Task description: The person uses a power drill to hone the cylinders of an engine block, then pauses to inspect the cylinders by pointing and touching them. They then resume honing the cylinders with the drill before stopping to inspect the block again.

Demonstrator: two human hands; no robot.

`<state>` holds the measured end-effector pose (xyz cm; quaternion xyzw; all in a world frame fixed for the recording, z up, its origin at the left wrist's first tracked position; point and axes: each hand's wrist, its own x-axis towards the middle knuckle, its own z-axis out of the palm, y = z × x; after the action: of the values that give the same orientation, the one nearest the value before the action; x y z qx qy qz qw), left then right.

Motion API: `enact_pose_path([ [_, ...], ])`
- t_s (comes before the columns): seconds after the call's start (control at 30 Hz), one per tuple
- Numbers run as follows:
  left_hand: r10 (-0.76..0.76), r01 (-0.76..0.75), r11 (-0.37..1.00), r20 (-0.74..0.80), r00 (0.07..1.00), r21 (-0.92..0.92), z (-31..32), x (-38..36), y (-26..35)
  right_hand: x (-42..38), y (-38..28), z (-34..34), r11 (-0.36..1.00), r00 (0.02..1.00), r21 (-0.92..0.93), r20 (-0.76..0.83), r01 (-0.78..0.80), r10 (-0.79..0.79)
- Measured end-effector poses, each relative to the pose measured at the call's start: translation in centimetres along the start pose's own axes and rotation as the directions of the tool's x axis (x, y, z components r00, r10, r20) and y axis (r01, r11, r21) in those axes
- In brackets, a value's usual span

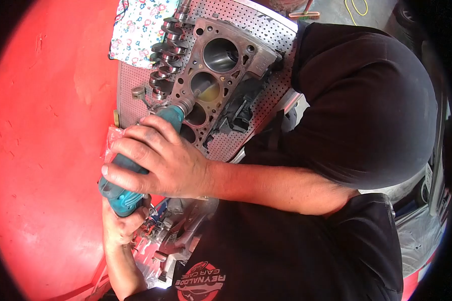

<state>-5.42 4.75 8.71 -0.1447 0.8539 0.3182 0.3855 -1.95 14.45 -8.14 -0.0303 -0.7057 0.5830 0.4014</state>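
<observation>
A teal power drill (125, 193) lies under both my hands, its chuck (187, 104) aimed at the engine block (225, 31). From the chuck a shaft (198, 93) reaches into one of the block's bores; the tool end inside is blurred. My right hand (158, 158) is wrapped over the top of the drill body. Lower down, my left hand (125, 223) grips the drill's rear handle, partly hidden by the tool. Alongside the block lies a crankshaft (170, 52), and a piston with its rod (139, 93) sits near the chuck.
The block rests on a perforated metal tabletop (130, 75). A floral cloth (138, 32) lies by the crankshaft. A large red panel (45, 140) borders the left side. Metal parts (186, 226) sit below my right forearm. A yellow cable (354, 12) runs over the floor.
</observation>
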Motion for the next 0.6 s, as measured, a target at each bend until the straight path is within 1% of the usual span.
enact_pose_path([
  [0.07,0.005,-0.006,0.999,0.033,0.999,0.035,-0.2,0.8,-0.4,-0.2,0.5,0.0,1.0,1.0,-0.005,-0.014,-0.008,0.008],
  [0.2,0.03,-0.038,0.994,0.072,0.997,0.103,0.6,2.1,-0.9,-1.2,1.8,-0.1,1.0,0.999,-0.022,0.035,-0.02,0.021],
  [0.4,0.002,-0.012,0.992,0.083,0.997,0.126,0.6,2.5,-1.4,-1.5,2.4,-0.2,1.0,0.999,-0.021,0.05,-0.007,0.008],
  [0.5,0.078,-0.085,0.99,0.069,0.995,0.112,0.9,2.0,-0.9,-1.2,1.9,0.1,1.0,1.0,0.001,0.016,-0.013,0.013],
  [0.6,0.063,-0.078,0.979,0.083,0.995,0.187,0.8,2.2,-0.7,-1.1,2.1,-0.1,1.0,1.0,0.003,0.0,-0.013,0.013],
])
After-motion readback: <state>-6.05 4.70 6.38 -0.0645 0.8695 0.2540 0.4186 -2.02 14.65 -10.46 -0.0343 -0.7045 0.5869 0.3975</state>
